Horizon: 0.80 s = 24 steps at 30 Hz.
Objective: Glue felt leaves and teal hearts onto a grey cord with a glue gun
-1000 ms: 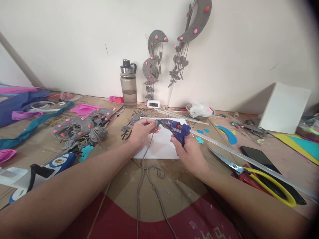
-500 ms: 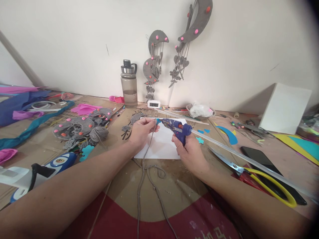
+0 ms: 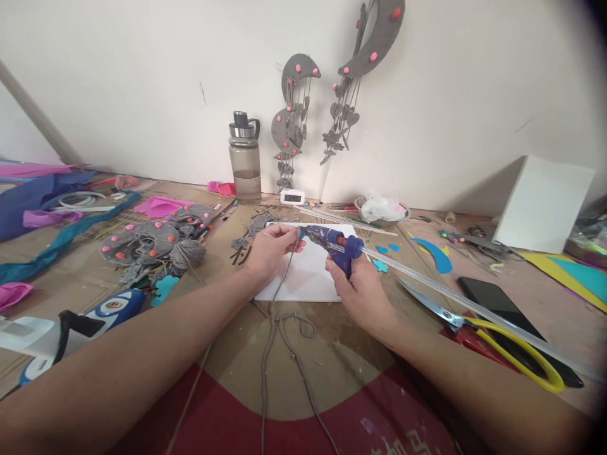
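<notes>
My right hand point(image 3: 361, 287) grips a blue hot-glue gun point(image 3: 334, 243) with a long clear glue stick point(image 3: 465, 302) running out of its back to the right. The nozzle points left at the top of a grey cord point(image 3: 279, 297). My left hand point(image 3: 269, 249) pinches that cord at its upper end, right next to the nozzle. The cord hangs down over a white sheet point(image 3: 308, 272) and trails towards me across the cardboard-covered table point(image 3: 332, 354).
Yellow-handled scissors point(image 3: 497, 338) and a black phone point(image 3: 512, 322) lie to the right. Grey felt crescents with pink dots point(image 3: 147, 240) and a yarn ball point(image 3: 188, 254) lie left. A water bottle point(image 3: 245, 158), a small clock point(image 3: 293, 198) and hanging crescent mobiles point(image 3: 341, 95) stand at the wall.
Almost nothing differs; both hands stay in place, with the glue gun's nozzle held at the cord's top end.
</notes>
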Each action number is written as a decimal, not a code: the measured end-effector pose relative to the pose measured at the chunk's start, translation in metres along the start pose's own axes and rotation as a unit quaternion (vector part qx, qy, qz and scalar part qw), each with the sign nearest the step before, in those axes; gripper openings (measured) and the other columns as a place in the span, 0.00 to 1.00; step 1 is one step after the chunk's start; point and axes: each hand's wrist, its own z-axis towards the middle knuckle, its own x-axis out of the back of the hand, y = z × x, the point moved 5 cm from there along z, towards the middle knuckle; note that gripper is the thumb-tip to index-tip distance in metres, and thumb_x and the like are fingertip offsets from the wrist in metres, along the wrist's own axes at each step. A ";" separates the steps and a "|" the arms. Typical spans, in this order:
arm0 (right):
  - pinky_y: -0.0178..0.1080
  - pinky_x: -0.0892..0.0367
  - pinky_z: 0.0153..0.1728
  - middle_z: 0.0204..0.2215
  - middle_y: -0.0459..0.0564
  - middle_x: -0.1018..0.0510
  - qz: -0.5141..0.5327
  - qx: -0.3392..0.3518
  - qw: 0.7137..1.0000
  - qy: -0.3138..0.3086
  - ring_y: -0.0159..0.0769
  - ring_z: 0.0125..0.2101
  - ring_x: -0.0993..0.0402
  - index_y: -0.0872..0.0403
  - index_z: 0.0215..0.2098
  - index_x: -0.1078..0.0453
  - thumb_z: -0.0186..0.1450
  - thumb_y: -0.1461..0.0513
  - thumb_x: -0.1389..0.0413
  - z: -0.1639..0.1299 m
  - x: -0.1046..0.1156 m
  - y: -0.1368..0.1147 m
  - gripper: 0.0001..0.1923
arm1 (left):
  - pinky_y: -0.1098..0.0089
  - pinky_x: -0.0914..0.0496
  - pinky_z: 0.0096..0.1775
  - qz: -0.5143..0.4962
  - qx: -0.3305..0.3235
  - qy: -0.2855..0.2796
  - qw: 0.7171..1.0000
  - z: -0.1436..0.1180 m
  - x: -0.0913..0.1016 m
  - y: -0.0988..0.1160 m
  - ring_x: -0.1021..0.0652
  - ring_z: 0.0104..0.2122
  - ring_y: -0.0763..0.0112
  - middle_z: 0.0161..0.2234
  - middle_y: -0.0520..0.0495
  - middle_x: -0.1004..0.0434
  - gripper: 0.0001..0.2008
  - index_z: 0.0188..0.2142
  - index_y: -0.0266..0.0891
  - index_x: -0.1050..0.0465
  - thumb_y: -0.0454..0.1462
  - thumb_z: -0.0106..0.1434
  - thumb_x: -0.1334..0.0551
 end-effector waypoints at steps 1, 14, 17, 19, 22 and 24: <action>0.46 0.32 0.39 0.38 0.58 0.24 -0.002 0.001 1.000 0.001 0.44 0.39 0.28 0.56 0.43 0.34 0.67 0.54 0.54 0.000 0.000 0.000 0.16 | 0.70 0.30 0.30 -0.001 0.001 0.002 1.000 0.000 0.000 0.000 0.24 0.24 0.74 0.24 0.52 0.30 0.12 0.24 0.33 0.29 0.38 0.45 0.29; 0.46 0.32 0.40 0.37 0.57 0.23 -0.005 0.010 1.000 0.014 0.43 0.38 0.27 0.55 0.46 0.34 0.67 0.56 0.53 0.001 0.001 0.000 0.15 | 0.69 0.30 0.30 -0.005 0.007 0.014 1.000 0.000 0.001 0.000 0.25 0.24 0.74 0.24 0.51 0.29 0.12 0.25 0.33 0.29 0.38 0.45 0.29; 0.47 0.32 0.41 0.39 0.58 0.23 0.000 0.015 1.000 0.012 0.44 0.40 0.27 0.56 0.47 0.34 0.67 0.55 0.53 0.000 0.001 -0.002 0.16 | 0.70 0.31 0.30 0.001 0.007 0.007 1.000 0.000 0.001 0.000 0.25 0.24 0.74 0.24 0.52 0.30 0.12 0.24 0.33 0.29 0.38 0.45 0.30; 0.47 0.32 0.42 0.41 0.58 0.23 0.002 0.013 1.000 0.011 0.44 0.40 0.28 0.56 0.47 0.34 0.67 0.55 0.53 0.000 0.001 -0.003 0.16 | 0.69 0.31 0.30 0.002 0.004 0.001 1.000 0.000 0.000 0.000 0.25 0.24 0.74 0.24 0.52 0.30 0.12 0.24 0.33 0.30 0.38 0.45 0.30; 0.47 0.32 0.41 0.39 0.57 0.23 0.004 0.011 1.000 0.008 0.44 0.40 0.28 0.55 0.46 0.34 0.67 0.55 0.53 0.000 0.001 -0.003 0.15 | 0.69 0.31 0.30 0.001 0.002 -0.003 1.000 -0.001 -0.001 0.000 0.25 0.24 0.74 0.24 0.52 0.30 0.11 0.24 0.33 0.30 0.38 0.45 0.30; 0.47 0.32 0.41 0.39 0.58 0.23 0.001 0.012 1.000 0.009 0.44 0.40 0.28 0.56 0.46 0.34 0.67 0.55 0.53 0.000 0.001 -0.003 0.16 | 0.69 0.31 0.30 0.001 0.003 -0.002 1.000 -0.001 0.000 0.000 0.25 0.23 0.74 0.24 0.52 0.30 0.11 0.24 0.33 0.29 0.37 0.45 0.30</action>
